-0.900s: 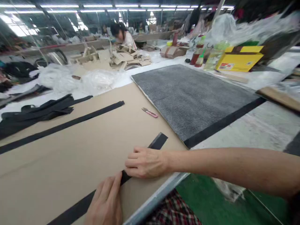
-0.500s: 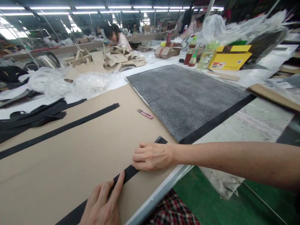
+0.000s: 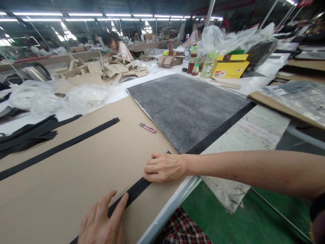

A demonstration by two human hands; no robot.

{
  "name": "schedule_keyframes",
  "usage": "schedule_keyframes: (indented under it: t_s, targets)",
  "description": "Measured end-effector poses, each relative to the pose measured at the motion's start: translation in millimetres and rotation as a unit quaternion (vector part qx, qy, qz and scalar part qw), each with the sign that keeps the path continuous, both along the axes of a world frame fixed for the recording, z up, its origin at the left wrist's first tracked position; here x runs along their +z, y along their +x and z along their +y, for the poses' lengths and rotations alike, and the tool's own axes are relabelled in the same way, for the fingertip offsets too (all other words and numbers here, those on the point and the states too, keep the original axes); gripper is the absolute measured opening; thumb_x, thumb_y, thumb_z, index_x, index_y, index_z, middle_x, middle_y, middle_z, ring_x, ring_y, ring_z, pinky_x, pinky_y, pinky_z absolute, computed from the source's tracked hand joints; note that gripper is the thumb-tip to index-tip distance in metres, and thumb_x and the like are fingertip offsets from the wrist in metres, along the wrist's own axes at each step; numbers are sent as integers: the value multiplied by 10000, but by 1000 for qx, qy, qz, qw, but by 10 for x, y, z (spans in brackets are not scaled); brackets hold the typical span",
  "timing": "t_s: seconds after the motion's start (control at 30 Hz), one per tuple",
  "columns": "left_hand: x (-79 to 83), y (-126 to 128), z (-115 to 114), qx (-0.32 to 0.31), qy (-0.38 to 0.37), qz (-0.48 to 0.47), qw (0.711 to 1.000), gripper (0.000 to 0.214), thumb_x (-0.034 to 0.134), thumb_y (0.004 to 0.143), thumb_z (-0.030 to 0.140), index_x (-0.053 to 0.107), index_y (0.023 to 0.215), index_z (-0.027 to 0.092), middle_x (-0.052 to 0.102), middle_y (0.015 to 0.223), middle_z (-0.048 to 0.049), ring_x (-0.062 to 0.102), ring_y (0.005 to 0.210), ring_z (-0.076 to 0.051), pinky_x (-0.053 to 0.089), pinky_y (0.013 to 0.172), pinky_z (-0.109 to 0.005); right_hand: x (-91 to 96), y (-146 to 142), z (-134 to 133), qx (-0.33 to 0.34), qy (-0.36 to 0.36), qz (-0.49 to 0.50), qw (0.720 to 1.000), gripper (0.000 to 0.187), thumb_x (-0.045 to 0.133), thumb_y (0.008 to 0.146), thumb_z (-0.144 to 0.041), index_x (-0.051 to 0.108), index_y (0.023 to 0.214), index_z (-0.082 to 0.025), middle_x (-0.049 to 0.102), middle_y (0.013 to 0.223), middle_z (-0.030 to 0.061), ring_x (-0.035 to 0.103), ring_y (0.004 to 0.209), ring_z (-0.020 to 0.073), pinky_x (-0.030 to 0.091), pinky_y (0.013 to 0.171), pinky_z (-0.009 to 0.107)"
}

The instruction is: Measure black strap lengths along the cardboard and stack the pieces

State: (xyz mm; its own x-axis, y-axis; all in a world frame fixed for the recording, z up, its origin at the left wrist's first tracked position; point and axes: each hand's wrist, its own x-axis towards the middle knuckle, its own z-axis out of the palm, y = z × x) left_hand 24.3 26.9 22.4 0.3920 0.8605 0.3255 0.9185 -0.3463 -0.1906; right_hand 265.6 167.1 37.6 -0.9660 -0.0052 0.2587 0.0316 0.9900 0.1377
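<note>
While our right hand bears down on the near black strip with fingers curled over it, our left hand rests lower along the same strip, fingers spread, one digit laid on it, grasping nothing. We can't tell whether the right fingers pinch the strip or just press; the hand hides the contact. Strip lies on the tan sheet, running diagonally near the table edge, its far end just poking out past our right knuckles. We have a second black strip farther in on that sheet, roughly parallel, and a bundle of black strips beyond it at left. Pink-handled thread snips lie on the sheet near the dark grey panel, which carries a black band along its near edge.
</note>
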Motion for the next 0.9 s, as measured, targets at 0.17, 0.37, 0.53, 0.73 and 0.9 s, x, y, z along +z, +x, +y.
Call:
schedule_keyframes:
  t_s: [0.17,0.37,0.53,0.73,0.9]
  targets:
    - [-56,341,237,-78,-35,-68,994,490,394,804,38,430,1284,129,566,1078,-68,536,985,-173,455,862,-274,-44,-11,-3,-1,5,15,1000,235,354,982,-179,567,889,-148,525,856,34,447,797,157,290,696,329]
    - [-141,468,259,-69,-50,-52,995,423,437,843,73,449,1264,121,578,895,-28,542,851,-179,461,786,-286,-20,126,78,3,12,-7,1000,201,384,974,-181,569,901,-153,533,875,35,460,825,157,301,714,323]
    - [-79,507,288,-79,-41,-10,996,495,448,825,40,427,1314,111,569,885,-21,511,829,-177,431,805,-311,2,245,127,-11,32,-19,999,197,396,971,-189,570,885,-156,544,877,35,466,813,158,302,723,325]
    - [-19,582,326,-53,-64,22,996,551,449,819,31,440,1349,183,568,901,-26,510,840,-176,421,792,-313,81,308,156,-21,46,-55,997,189,416,960,-185,578,865,-164,563,850,22,496,785,156,296,724,332]
    - [3,616,335,-52,-60,31,996,576,453,819,42,428,1368,213,559,888,-31,513,830,-181,426,778,-316,143,374,169,-25,50,-69,996,195,416,957,-173,573,841,-170,568,831,14,506,766,150,292,747,334]
